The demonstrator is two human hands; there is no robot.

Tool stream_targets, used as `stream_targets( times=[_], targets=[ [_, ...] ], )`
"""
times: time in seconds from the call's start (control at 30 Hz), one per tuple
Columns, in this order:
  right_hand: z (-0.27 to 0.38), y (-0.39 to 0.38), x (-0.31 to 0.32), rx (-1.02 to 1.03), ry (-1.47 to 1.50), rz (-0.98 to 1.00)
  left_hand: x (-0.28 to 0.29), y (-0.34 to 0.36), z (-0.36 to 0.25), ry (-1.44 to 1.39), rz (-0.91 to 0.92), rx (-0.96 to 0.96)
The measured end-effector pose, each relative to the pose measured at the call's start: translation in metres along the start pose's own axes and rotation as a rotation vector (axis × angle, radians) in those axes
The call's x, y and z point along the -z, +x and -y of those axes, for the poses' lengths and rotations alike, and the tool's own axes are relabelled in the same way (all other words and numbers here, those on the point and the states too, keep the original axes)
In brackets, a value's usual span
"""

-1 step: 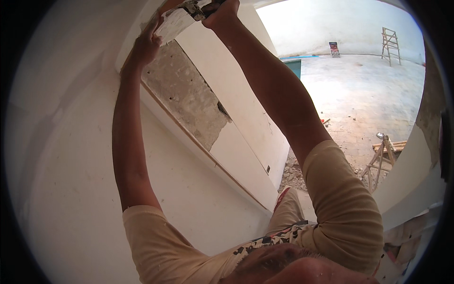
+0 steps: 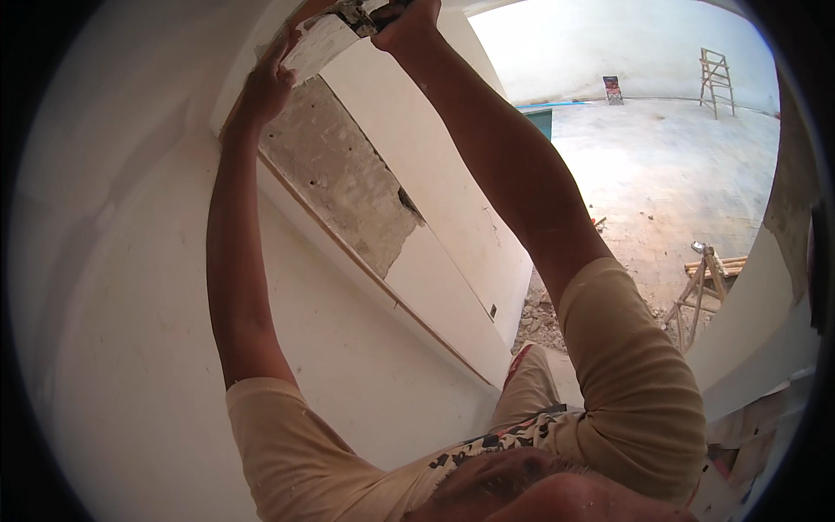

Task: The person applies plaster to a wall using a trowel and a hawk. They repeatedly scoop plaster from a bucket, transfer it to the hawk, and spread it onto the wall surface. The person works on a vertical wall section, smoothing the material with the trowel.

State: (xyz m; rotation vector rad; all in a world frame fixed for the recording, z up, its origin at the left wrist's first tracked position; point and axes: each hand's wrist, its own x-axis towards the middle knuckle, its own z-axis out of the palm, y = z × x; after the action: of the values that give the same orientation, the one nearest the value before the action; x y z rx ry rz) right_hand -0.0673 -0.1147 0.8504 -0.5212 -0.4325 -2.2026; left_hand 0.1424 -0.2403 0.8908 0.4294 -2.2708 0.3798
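Observation:
Both my arms reach up to the top edge of the view. My left hand [image 2: 268, 85] is closed at the side of a rough white plaster slab [image 2: 320, 45], its fingers bent against the edge. Right of that slab shows a dark, broken gap [image 2: 355, 16] with crumbled edges. Beside the gap my right hand [image 2: 410, 24] is closed around something dark, cut off by the frame's top, and its kind cannot be made out. Below both hands, a bare grey patch [image 2: 335, 170] with a small hole lies on the white wall panel [image 2: 435, 261].
A thin strip [image 2: 383, 287] runs along the panel's left edge. Rubble [image 2: 537, 322] lies at the foot of the wall. On the right stand a wooden trestle [image 2: 696, 300] and, farther off, a wooden ladder [image 2: 716, 83] on a pale tiled floor [image 2: 644, 174].

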Motion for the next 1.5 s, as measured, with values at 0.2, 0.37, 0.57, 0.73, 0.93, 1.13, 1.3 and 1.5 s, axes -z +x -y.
stream_targets(
  times=[0.2,0.37,0.57,0.73,0.93,1.13,1.3,1.5],
  targets=[
    [0.032,-0.012,-0.013,0.118,-0.102,0.089,-0.004,-0.008,-0.005,0.071,-0.037,0.017],
    [0.079,-0.033,-0.042,0.196,-0.176,0.22,-0.001,0.005,-0.014,0.069,-0.045,0.011],
    [0.11,-0.088,-0.082,0.298,-0.172,0.218,-0.002,0.003,-0.018,0.042,-0.031,0.055],
    [0.151,-0.1,-0.086,0.53,-0.397,0.411,-0.002,0.007,-0.026,0.033,-0.062,0.017],
    [0.173,-0.124,-0.068,0.823,-0.659,0.595,-0.009,-0.008,-0.021,-0.032,-0.083,0.01],
    [0.166,-0.13,-0.034,0.617,-0.475,0.413,-0.015,-0.001,-0.026,-0.129,-0.113,-0.02],
    [0.15,-0.124,0.0,0.827,-0.545,0.151,-0.024,-0.016,-0.011,-0.213,-0.1,-0.026],
    [0.206,-0.152,0.033,0.885,-0.856,0.422,-0.066,-0.046,0.042,-0.038,-0.278,-0.047]
  ],
)
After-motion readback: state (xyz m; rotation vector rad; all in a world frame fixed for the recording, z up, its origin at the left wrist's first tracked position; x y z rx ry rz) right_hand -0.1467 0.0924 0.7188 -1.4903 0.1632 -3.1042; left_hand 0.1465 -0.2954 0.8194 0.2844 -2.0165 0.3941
